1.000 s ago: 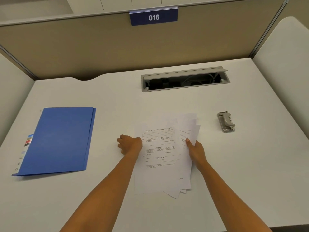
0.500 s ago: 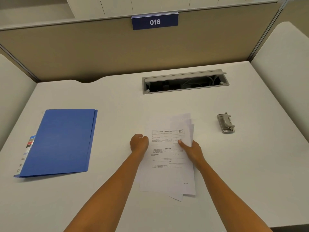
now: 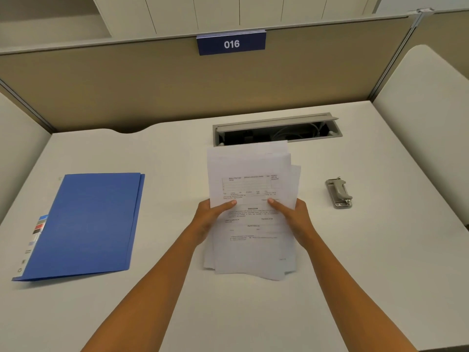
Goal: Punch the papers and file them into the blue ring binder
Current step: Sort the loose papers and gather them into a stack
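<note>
A loose stack of printed white papers [image 3: 250,179] is held up off the white desk [image 3: 380,250], its sheets not squared. My left hand [image 3: 210,217] grips the stack's left edge, thumb on the top sheet. My right hand [image 3: 291,215] grips the right edge the same way. The blue ring binder [image 3: 86,224] lies closed and flat on the desk to the left, apart from both hands. A small grey metal hole punch [image 3: 338,193] sits on the desk to the right of the papers.
An open grey cable hatch [image 3: 276,129] is set in the desk just behind the papers. A tan partition with a blue "016" sign [image 3: 231,43] closes the back. White side panels [image 3: 426,128] flank the desk.
The papers lay spread on the desk under both hands. The hands gathered them inward, and the stack is now lifted and held by both edges.
</note>
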A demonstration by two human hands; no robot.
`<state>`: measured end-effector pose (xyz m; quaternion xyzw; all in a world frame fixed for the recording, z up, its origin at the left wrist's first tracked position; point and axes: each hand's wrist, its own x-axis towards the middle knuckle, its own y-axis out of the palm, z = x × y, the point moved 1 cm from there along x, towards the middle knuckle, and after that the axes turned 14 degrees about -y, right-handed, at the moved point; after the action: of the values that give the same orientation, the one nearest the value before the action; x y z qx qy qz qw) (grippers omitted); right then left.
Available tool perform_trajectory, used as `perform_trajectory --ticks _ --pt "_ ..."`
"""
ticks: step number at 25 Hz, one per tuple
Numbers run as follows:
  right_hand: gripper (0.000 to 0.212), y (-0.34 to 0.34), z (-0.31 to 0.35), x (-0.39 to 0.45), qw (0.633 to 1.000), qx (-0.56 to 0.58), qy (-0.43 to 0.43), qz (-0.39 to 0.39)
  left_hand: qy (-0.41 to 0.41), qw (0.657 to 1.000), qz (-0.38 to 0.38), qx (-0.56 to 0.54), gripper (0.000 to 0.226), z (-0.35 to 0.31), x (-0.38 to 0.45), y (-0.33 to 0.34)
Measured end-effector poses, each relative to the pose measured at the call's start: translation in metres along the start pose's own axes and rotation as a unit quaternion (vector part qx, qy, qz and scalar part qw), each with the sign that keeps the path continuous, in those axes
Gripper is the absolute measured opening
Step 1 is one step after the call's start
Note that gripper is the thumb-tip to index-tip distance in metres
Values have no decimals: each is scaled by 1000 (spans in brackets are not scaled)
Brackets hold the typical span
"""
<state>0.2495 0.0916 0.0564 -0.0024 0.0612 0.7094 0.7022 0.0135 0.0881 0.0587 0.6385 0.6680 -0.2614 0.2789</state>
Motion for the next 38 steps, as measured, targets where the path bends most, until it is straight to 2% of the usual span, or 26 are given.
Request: perform_trajectory --ticks 4,8,10,12,17,20,24,28,31,33,38 --pt "36 20 29 9 994 -48 -94 -41 70 995 -26 -62 29 -33 -14 10" --pt "22 38 55 15 973 -32 -203 -100 194 977 -48 -70 14 -64 -30 19" --pt "19 41 64 18 967 -34 -233 -98 250 966 -36 -60 21 -73 -35 21" --pt "30 41 70 18 963 -47 -248 -94 282 957 -32 -58 33 -76 -37 17" --pt "46 29 57 17 971 -44 -217 -89 235 969 -61 -49 46 -67 -28 10" --pt "50 27 50 15 977 -34 -194 -78 248 966 -69 -25 45 -66 -24 13" --pt "41 37 51 14 978 -17 -200 -63 255 963 -83 3 43 -68 -22 19" --pt "40 33 52 14 977 -17 -200 -66 277 958 -74 -31 39 -72 -27 17" --pt "41 29 44 13 981 -20 -178 -71 260 963 -68 -22 37 -71 -24 16" --pt "33 31 44 15 983 -19 -168 -65 250 966 -67 -9 37 -71 -22 17" --pt "28 30 51 25 983 -9 -175 -49 265 963 -51 -25 36 -81 -23 12"
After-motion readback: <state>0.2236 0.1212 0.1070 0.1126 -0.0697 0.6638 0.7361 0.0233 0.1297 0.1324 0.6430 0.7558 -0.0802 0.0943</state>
